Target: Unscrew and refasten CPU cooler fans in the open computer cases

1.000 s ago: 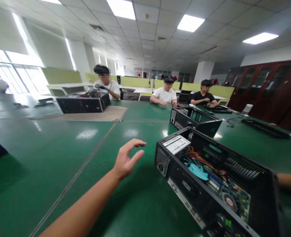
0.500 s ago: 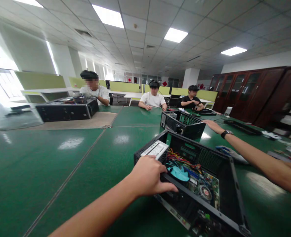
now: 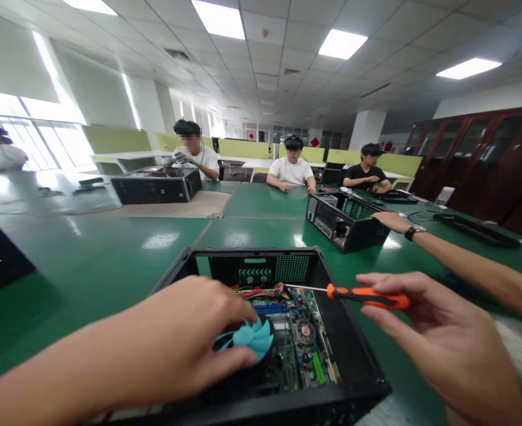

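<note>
Counter (image 3: 105, 257): green, glossy
Near computer case (image 3: 327, 399): black, open-topped, in front of the person
Far computer case (image 3: 349, 234): beyond it to the right, a co-worker's hand (image 3: 391, 222) at its edge
Motherboard (image 3: 309, 352): inside the near case
Left hand (image 3: 198, 331): fingers half-curled, thumb apart from them, around the cooling fan (image 3: 254, 336); cannot tell whether they grip it
Right hand (image 3: 451, 331): thumb and fingers pinching the screwdriver (image 3: 358, 294) handle
Screwdriver: orange and black, roughly level, shaft pointing left over the near case
Cooling fan: blue-bladed, partly covered by the left hand
</note>
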A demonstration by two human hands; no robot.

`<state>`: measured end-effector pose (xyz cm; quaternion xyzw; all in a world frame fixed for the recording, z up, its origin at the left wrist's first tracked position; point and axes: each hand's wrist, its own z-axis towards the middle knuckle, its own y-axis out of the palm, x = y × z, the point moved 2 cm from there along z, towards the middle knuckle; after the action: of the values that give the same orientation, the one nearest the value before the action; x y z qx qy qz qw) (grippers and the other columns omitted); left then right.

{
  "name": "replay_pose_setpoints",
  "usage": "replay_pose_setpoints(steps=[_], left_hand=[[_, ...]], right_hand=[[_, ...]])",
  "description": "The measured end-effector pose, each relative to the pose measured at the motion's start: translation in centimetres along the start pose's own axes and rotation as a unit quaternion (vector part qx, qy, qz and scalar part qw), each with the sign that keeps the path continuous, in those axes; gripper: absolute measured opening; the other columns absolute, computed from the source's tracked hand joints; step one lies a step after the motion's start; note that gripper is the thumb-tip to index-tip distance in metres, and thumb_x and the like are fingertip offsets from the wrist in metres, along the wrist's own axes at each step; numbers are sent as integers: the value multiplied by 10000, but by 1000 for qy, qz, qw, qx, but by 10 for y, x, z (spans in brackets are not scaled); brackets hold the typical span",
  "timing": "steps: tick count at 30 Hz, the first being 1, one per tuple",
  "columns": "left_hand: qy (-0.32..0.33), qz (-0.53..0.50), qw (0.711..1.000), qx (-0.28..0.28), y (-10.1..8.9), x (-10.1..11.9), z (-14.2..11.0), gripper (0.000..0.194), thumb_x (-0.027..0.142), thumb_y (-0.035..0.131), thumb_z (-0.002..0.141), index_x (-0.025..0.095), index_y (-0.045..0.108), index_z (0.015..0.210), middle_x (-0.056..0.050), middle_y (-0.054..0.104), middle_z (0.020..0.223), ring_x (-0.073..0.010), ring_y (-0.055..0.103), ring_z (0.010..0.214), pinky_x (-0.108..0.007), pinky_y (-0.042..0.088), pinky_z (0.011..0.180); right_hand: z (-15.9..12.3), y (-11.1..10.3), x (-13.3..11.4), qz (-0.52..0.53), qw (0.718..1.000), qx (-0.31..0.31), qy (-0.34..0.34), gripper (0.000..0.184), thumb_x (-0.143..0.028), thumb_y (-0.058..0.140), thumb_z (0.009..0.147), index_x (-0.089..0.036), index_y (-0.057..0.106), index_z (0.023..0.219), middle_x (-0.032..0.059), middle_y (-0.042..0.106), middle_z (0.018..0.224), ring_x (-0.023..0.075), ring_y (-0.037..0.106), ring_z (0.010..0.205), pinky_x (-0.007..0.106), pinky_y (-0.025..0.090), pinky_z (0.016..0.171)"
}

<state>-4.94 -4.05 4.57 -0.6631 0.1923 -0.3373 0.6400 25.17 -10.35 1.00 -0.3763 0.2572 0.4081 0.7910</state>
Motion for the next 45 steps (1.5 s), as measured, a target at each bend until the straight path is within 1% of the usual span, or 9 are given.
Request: replay_pose_setpoints(steps=[4,9,16,23,27,31,36,39,45], left_hand=[[65,-1,979,-194,-6,-24,55,945,410,915,507,271,585,1382,-107,591,1416,-352,586,1249,-404,475,1029],[38,-43,958,-280,36,-37,69,1263,440,948,335,248,459,1484,-166,534,1464,-417,544,1288,-491,431,1081],[63,-18,979,-195,34,-28,51,1145,324,945,300,259,572,1381,-153,582,1367,-415,599,1163,-451,475,1010],[74,35,972,-221,50,-23,49,1173,321,925,384,237,471,1463,-186,549,1419,-419,587,1202,-483,441,1058],[69,-13,977,-202,18,-45,41,1178,353,912,496,314,351,1530,-105,427,1559,-349,479,1365,-425,383,1129],[-12,-58,996,-72,-9,-86,24,721,404,809,692,355,575,1373,-42,653,1334,-309,629,1195,-408,473,1027],[-82,-140,987,21,6,-114,10,480,520,694,805,291,697,1227,-55,747,1126,-290,689,1027,-395,531,925],[-83,-126,988,26,14,-113,9,438,541,687,811,302,727,1176,-32,755,1106,-281,693,1014,-365,523,913],[-74,-85,993,21,11,-110,10,448,598,640,832,317,723,1171,-17,755,1118,-276,695,1011,-352,504,906]], right_hand=[[32,15,-3,11,999,-30,-4,199,-312,708,880,-247,681,1066,26,742,1052,159,716,926,223,595,821],[35,19,-6,12,996,-87,13,244,-314,644,924,-250,636,1160,40,711,1127,160,704,965,238,582,849],[29,13,-6,-56,986,-153,-48,201,-277,644,908,-273,672,1108,50,712,1151,212,687,1042,297,578,893],[37,42,-36,-54,916,-384,-105,256,-191,594,909,-254,694,1135,7,734,1122,158,693,1019,234,553,921],[37,55,-42,-55,899,-420,-112,284,-162,547,925,-243,675,1165,5,721,1153,153,673,1062,222,534,926],[38,67,-44,-60,878,-462,-106,295,-158,506,943,-239,654,1186,18,710,1154,159,663,1052,242,523,927],[31,95,-37,-124,835,-525,-107,117,-217,596,919,-212,659,1018,6,726,937,166,681,832,251,516,743],[25,108,-30,-189,823,-523,-115,265,-427,732,839,-184,641,895,1,706,757,177,659,652,251,449,562],[41,75,-49,-133,851,-495,-117,180,-148,569,913,-257,680,1003,-26,738,1019,138,692,876,216,524,753]])
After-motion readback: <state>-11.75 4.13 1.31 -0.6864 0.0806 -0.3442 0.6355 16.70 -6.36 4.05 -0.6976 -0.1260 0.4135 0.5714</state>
